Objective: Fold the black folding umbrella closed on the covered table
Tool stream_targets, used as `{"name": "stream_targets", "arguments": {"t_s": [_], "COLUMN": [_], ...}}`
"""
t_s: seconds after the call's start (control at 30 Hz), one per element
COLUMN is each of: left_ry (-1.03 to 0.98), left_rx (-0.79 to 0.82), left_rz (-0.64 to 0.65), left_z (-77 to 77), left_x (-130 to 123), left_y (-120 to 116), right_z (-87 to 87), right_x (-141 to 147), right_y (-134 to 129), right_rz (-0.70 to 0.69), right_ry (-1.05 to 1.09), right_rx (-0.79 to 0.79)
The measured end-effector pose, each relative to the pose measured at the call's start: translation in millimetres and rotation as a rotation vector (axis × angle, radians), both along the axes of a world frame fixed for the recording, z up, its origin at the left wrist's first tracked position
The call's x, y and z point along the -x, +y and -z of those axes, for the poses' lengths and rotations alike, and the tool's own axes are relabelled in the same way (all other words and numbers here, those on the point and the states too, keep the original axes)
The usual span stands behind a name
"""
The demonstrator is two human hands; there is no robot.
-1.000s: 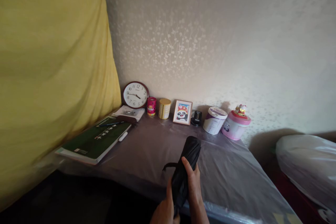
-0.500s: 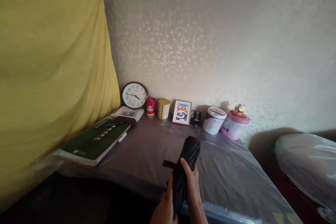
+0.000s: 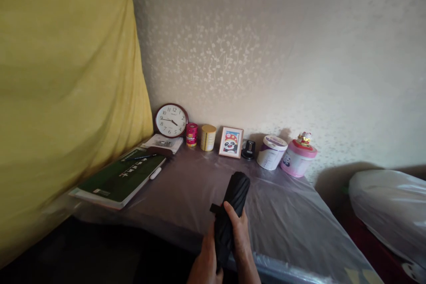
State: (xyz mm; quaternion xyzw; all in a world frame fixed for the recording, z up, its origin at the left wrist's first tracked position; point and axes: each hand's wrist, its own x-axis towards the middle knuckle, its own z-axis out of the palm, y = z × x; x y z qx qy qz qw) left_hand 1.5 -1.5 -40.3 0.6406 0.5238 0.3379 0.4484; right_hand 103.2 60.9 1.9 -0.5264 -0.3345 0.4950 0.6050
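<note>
A black folded umbrella (image 3: pixel 237 191) is held tilted over the table's near edge, its upper end leaning away and to the right. My right hand (image 3: pixel 240 230) wraps round its middle from the right, thumb lying across the fabric. Lower down, my left hand (image 3: pixel 207 255) closes on it from the left, and part of that hand is cut off by the frame. A short black strap (image 3: pixel 214 208) sticks out on the umbrella's left side. The fingers behind the umbrella are hidden.
Along the wall stand a clock (image 3: pixel 171 120), a pink can (image 3: pixel 191 135), a yellow can (image 3: pixel 208 138), a picture frame (image 3: pixel 230 142), a black object (image 3: pixel 248 150), a white-purple tub (image 3: pixel 272 152) and a pink jar (image 3: pixel 298 159). A green book (image 3: pixel 116 182) lies left on the plastic-covered table (image 3: pixel 186 195).
The umbrella and both hands have shifted slightly left. The strap sticks out less than before, and the umbrella's folds look more twisted round it.
</note>
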Motion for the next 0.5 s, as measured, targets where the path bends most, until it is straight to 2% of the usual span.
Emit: {"name": "stream_targets", "arguments": {"t_s": [0.07,0.13,0.23,0.3,0.37,0.5], "left_ry": [0.067,-0.041,-0.334,-0.407,-0.349,-0.053], "left_rx": [-0.036,-0.011,0.237,0.298,0.193,-0.122], "left_rz": [0.026,0.113,0.21,0.184,0.109,-0.015], "left_z": [-1.7,-9.6,-23.3,-27.0,-24.4,-13.5], "left_x": [6,13,18,17,15,17], "left_y": [1,3,3,3,4,13], "right_z": [-0.3,0.2,1.9,2.8,2.9,3.6], "right_x": [3,4,5,4,4,3], "right_y": [-1,-2,-4,-3,0,8], "right_rz": [0.03,0.019,-0.035,-0.056,-0.058,-0.008], "right_ry": [-0.002,0.054,0.145,0.134,0.077,-0.133], "right_rx": [0.006,0.044,0.101,0.1,0.065,-0.013]}}
